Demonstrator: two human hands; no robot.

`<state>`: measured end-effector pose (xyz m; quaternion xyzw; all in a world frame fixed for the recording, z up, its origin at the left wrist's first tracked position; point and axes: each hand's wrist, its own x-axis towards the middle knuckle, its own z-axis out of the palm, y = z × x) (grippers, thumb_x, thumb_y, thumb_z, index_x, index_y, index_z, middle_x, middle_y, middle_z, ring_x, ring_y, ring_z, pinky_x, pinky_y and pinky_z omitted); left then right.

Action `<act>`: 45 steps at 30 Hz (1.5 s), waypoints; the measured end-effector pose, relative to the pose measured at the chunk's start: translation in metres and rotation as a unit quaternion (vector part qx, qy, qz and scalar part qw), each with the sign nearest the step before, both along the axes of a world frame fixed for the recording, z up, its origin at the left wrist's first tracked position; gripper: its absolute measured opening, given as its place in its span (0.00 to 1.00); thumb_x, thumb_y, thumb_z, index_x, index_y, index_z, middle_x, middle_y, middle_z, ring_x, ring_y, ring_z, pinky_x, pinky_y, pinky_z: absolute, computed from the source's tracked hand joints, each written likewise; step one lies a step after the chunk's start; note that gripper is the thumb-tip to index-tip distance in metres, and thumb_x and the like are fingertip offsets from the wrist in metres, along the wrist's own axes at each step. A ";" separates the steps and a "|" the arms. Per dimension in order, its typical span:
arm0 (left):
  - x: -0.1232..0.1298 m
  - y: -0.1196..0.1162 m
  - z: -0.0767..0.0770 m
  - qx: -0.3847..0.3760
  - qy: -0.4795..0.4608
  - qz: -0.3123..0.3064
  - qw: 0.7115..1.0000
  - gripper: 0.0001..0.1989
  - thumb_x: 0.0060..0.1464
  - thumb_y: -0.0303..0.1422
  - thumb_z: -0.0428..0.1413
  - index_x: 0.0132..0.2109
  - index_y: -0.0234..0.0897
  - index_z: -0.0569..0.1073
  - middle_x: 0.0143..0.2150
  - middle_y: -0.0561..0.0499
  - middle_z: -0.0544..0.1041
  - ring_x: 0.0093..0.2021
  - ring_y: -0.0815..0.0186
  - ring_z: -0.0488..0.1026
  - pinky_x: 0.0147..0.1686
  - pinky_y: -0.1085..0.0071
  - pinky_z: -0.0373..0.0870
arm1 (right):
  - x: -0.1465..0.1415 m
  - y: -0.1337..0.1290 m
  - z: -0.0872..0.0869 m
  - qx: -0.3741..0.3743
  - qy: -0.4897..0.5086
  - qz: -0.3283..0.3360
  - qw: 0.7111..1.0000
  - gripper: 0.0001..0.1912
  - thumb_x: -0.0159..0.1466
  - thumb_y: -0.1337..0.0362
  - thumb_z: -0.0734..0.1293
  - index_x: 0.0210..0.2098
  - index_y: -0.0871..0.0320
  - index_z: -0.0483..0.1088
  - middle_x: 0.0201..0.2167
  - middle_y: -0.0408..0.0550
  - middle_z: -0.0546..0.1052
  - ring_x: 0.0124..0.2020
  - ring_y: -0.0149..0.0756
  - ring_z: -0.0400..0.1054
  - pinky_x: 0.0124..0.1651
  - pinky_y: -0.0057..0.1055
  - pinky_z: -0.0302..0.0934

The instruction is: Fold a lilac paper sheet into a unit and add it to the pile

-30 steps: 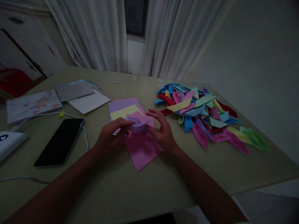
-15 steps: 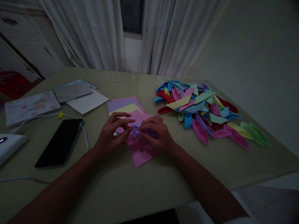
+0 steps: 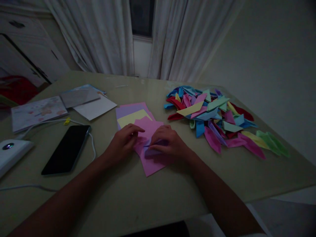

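A small folded purple paper lies over pink sheets near the middle of the table. My right hand pinches this purple paper between thumb and fingers, partly covering it. Just left of it, my left hand rests over the edge of the pink sheets with its fingers curved and slightly apart, holding nothing that I can see. Behind both hands, yellow paper and a purple sheet stick out of the stack.
Many folded coloured paper pieces form a pile at the back right. A black phone, a white cable, a white device, a printed booklet and a white card lie on the left.
My left hand has drawn back a little to the left, away from the purple paper. My right hand still grips the paper. The whole view has shifted slightly.
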<state>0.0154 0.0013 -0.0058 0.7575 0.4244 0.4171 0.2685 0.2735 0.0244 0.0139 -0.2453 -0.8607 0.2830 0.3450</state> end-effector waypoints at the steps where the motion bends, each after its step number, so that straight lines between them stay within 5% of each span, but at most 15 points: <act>1: 0.000 -0.001 0.001 -0.019 -0.009 -0.007 1.000 0.12 0.69 0.27 0.54 0.52 0.39 0.81 0.46 0.46 0.81 0.44 0.60 0.78 0.44 0.65 0.73 | -0.001 0.000 -0.001 -0.018 0.019 -0.018 1.000 0.07 0.67 0.58 0.80 0.38 0.53 0.81 0.37 0.44 0.85 0.42 0.41 0.78 0.57 0.43 0.61; 7: 0.002 -0.005 0.000 -0.057 -0.069 -0.066 0.994 0.15 0.68 0.38 0.63 0.59 0.46 0.80 0.58 0.45 0.81 0.58 0.55 0.78 0.56 0.61 0.73 | -0.008 0.000 -0.003 -0.198 0.232 -0.170 0.937 0.14 0.66 0.51 0.79 0.35 0.54 0.78 0.33 0.44 0.80 0.33 0.35 0.72 0.38 0.32 0.64; 10: 0.005 -0.005 0.001 -0.062 -0.085 -0.041 0.994 0.11 0.67 0.38 0.64 0.54 0.44 0.83 0.50 0.46 0.83 0.48 0.59 0.79 0.48 0.65 0.74 | -0.009 0.003 0.000 -0.264 0.290 -0.168 0.904 0.20 0.59 0.47 0.83 0.33 0.55 0.77 0.30 0.42 0.78 0.30 0.33 0.69 0.34 0.29 0.63; 15: 0.009 -0.009 0.009 -0.190 -0.193 -0.059 0.961 0.12 0.67 0.42 0.65 0.47 0.39 0.83 0.36 0.50 0.81 0.33 0.65 0.75 0.32 0.71 0.69 | -0.005 0.003 0.008 -0.356 0.297 -0.124 0.877 0.20 0.50 0.53 0.88 0.34 0.54 0.81 0.29 0.41 0.78 0.31 0.33 0.70 0.35 0.29 0.66; 20: 0.013 -0.012 0.014 -0.227 -0.286 -0.082 0.927 0.11 0.66 0.43 0.66 0.44 0.40 0.83 0.35 0.50 0.81 0.35 0.65 0.79 0.37 0.70 0.75 | -0.005 -0.001 0.006 -0.423 0.269 -0.073 0.862 0.17 0.50 0.55 0.88 0.31 0.55 0.83 0.30 0.43 0.81 0.29 0.31 0.72 0.34 0.28 0.66; 36: 0.025 -0.020 0.014 -0.236 -0.314 -0.016 0.920 0.16 0.56 0.45 0.71 0.40 0.38 0.80 0.33 0.52 0.75 0.29 0.67 0.72 0.27 0.73 0.69 | -0.014 -0.012 0.009 -0.449 0.240 -0.043 0.859 0.19 0.53 0.53 0.86 0.28 0.58 0.78 0.25 0.41 0.77 0.25 0.30 0.67 0.29 0.26 0.61; 45: 0.027 -0.022 0.014 -0.211 -0.323 -0.013 0.923 0.14 0.56 0.37 0.71 0.49 0.42 0.83 0.40 0.50 0.77 0.35 0.66 0.73 0.30 0.73 0.69 | -0.017 -0.015 0.007 -0.423 0.241 -0.013 0.873 0.16 0.56 0.55 0.85 0.30 0.57 0.80 0.28 0.41 0.77 0.28 0.30 0.68 0.33 0.27 0.62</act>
